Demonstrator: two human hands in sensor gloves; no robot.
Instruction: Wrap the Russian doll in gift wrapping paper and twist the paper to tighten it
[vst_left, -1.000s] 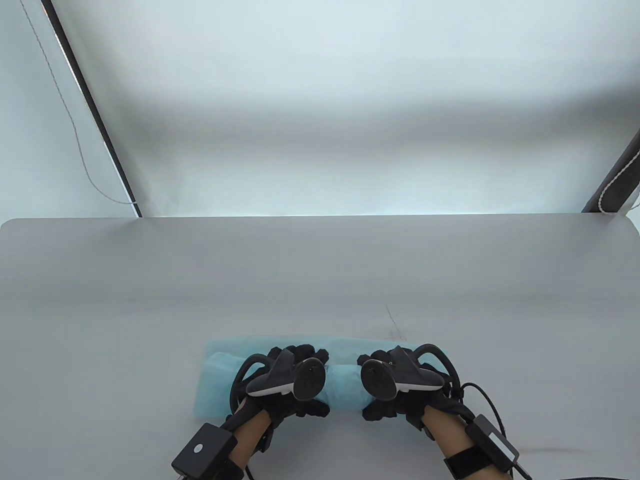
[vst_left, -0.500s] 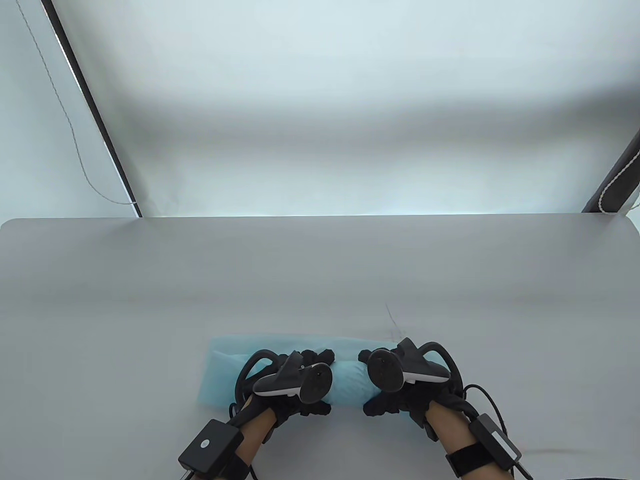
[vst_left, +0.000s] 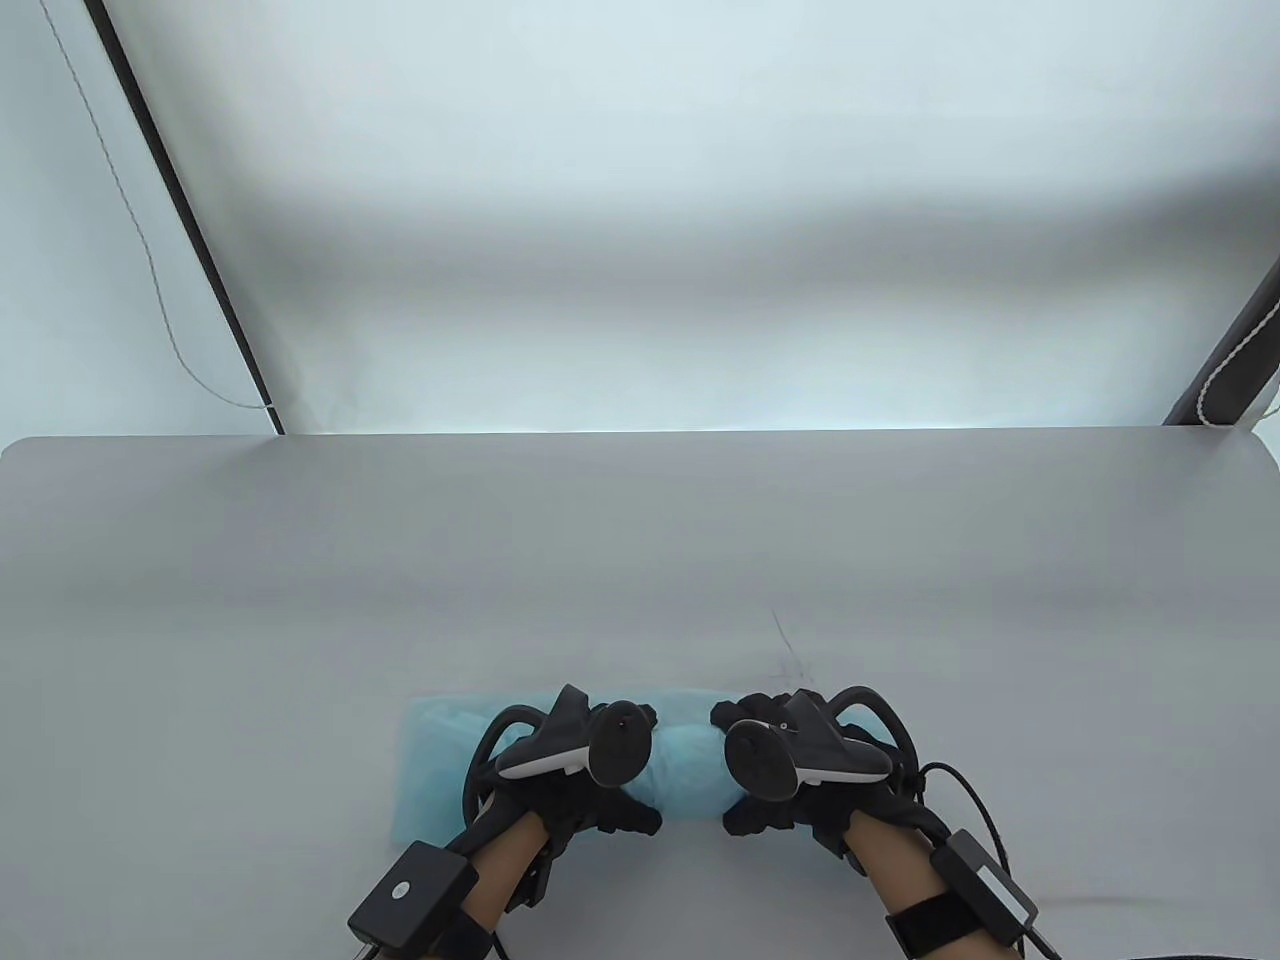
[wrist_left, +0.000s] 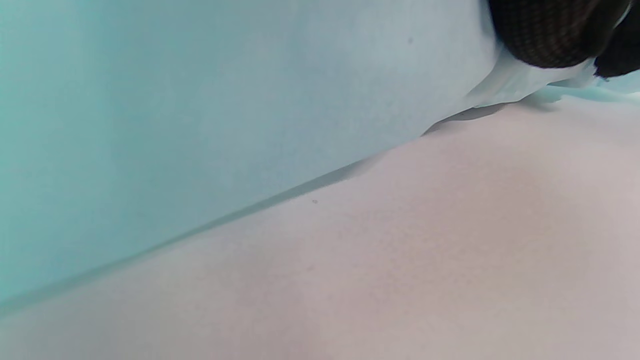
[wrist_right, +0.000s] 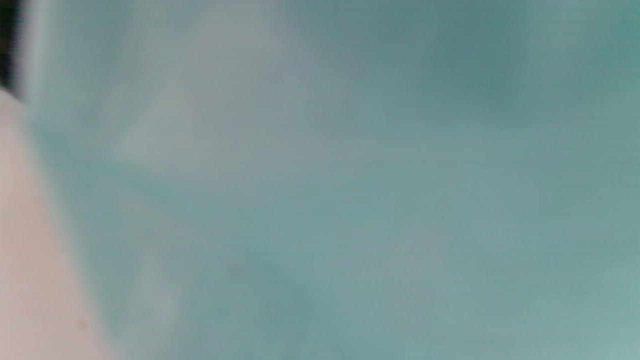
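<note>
Paper roll lies gripped between left hand and right hand.

My left grip and right grip sit side by side, palms down, fingers curled over and thumbs tucked beneath. Both forearms run in from the near edge, a black box strapped on each wrist.

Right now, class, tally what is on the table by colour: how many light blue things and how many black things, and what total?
Light blue: 1, the wrapping paper
Black: 2, the gloved left hand and right hand
Total: 3
</note>
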